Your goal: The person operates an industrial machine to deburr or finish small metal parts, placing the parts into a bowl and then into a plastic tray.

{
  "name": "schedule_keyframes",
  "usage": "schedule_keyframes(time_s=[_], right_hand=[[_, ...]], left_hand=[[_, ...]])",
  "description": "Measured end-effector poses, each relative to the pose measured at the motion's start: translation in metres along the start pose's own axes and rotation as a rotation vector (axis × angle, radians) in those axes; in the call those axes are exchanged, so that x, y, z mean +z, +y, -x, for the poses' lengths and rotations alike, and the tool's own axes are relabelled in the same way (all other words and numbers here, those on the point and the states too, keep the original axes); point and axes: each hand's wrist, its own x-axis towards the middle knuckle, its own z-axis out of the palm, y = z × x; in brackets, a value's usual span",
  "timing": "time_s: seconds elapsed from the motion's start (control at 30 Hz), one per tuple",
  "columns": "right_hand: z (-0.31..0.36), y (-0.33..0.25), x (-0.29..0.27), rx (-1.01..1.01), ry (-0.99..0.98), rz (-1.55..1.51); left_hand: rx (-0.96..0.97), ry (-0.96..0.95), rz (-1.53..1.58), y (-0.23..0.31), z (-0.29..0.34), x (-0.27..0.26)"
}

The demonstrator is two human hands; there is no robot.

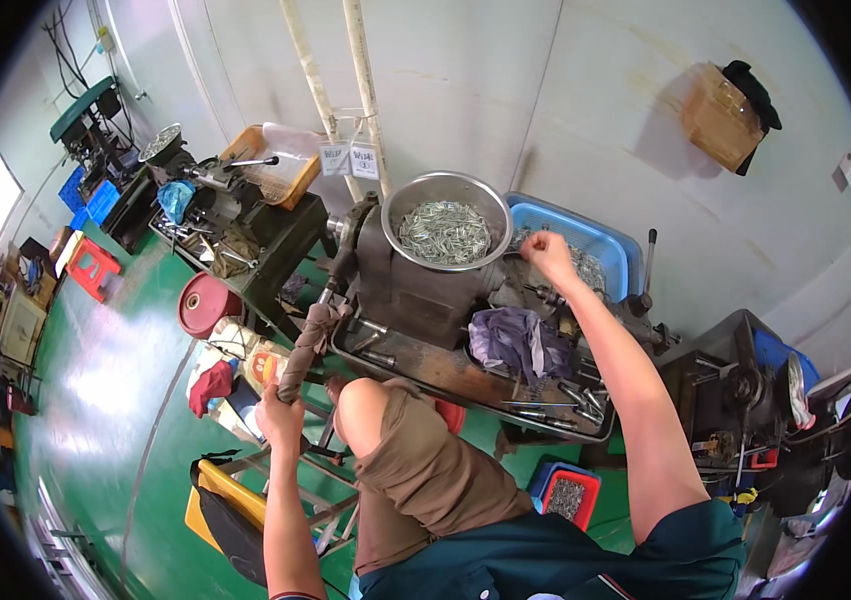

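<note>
My left hand (280,415) is closed round the lower end of a long lever (305,345) wrapped in brown cloth, which reaches down from the left side of a bench lathe (415,300). My right hand (551,256) hovers by the lathe's right end with the fingers curled in a pinch; whatever they hold is too small or hidden. Beside it, on top of the lathe, sits a steel bowl (445,187) heaped with small metal pins (445,232). Behind the hand is a blue tray (585,225) holding more small metal parts.
A purple rag (517,345) and several metal tools lie in the lathe's drip tray (435,378). Below stands a red bin (590,500) of small parts. A second machine (235,190) is at the left, a red stool (93,268) farther off. More machinery (735,400) stands right.
</note>
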Motion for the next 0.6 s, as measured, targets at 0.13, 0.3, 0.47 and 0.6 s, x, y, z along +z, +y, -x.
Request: schedule_keyframes(time_s=[0.13,0.3,0.47,0.6], right_hand=[[0.020,-0.003,0.009,0.120,-0.199,0.038],[0.020,0.011,0.012,0.075,-0.274,-0.093],[0.026,-0.008,0.006,0.128,-0.404,-0.121],[0.026,-0.005,0.008,0.116,-0.363,-0.163]], left_hand=[[-0.012,0.012,0.011,0.000,0.001,-0.001],[-0.005,0.004,0.009,0.001,0.001,0.000],[-0.012,-0.007,0.003,-0.003,0.001,-0.001],[-0.005,-0.001,0.024,0.000,0.001,-0.001]])
